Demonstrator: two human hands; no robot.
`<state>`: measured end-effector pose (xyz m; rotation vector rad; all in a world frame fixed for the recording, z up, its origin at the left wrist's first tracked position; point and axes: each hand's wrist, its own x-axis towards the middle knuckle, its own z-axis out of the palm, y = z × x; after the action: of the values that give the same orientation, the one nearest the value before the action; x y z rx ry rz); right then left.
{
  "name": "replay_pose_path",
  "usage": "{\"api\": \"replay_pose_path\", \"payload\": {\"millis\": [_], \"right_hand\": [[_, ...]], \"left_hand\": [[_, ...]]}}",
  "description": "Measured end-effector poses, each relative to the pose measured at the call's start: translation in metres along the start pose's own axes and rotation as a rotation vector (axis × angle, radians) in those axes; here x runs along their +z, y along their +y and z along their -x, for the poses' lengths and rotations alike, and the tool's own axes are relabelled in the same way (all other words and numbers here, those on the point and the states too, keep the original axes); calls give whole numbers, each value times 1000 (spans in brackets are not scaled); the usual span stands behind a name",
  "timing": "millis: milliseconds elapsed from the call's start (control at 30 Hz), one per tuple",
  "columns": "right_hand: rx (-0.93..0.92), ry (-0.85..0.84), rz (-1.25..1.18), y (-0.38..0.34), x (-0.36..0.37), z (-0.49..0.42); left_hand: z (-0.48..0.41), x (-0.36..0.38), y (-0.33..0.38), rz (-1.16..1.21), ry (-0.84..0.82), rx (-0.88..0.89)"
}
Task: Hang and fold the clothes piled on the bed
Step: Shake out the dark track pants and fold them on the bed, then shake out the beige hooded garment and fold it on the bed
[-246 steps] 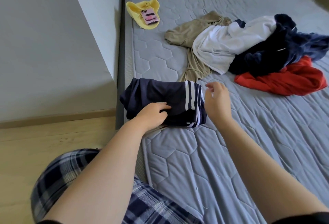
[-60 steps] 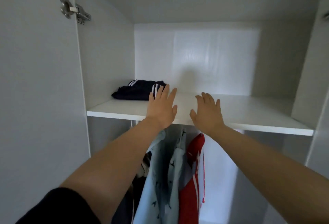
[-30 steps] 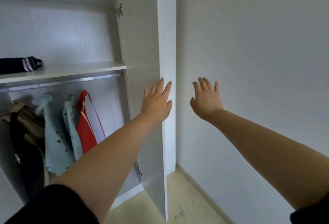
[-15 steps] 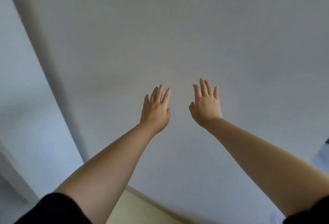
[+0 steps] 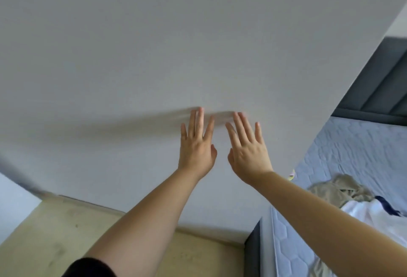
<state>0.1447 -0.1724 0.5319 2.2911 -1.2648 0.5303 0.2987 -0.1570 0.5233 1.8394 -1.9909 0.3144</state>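
Note:
My left hand [image 5: 196,144] and my right hand [image 5: 247,149] are stretched out in front of me, fingers straight and spread, holding nothing, against the grey wall. At the lower right lies the bed [image 5: 343,151] with its grey quilted mattress. On it I see a khaki garment [image 5: 337,189] and a white garment [image 5: 372,212] with a dark blue piece [image 5: 386,207] beside it. The rest of the pile is out of frame.
A plain grey wall [image 5: 154,56] fills most of the view. A dark padded headboard [image 5: 378,85] stands behind the mattress. Beige floor [image 5: 55,239] runs along the wall at the lower left, and a small yellow item [image 5: 292,174] peeks out by the wall corner.
The view has swung from the wardrobe, where the folded navy shorts were left on the shelf, past the wall toward the bed. Both hands stay raised and empty.

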Motion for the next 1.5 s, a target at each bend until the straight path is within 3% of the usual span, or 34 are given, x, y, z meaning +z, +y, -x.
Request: {"api": "replay_pose_path", "payload": {"millis": [200,467,800,1100,1233,1500], "right_hand": [[25,9,32,-3,85,65],[29,77,-4,-23,205,140],[144,46,-100,-6,293,256],[240,-221,-136,57,266,407],[318,-331,-198,85,273,474],[491,-962,-275,113,345,621]], "left_hand": [[45,107,-1,-60,93,144],[115,240,-2,-63,86,96],[182,353,52,-21,-134,7],[279,365,195,108,-217,-57],[317,392,250,177,-350,-70],[396,474,301,365,-795,-98]]}}
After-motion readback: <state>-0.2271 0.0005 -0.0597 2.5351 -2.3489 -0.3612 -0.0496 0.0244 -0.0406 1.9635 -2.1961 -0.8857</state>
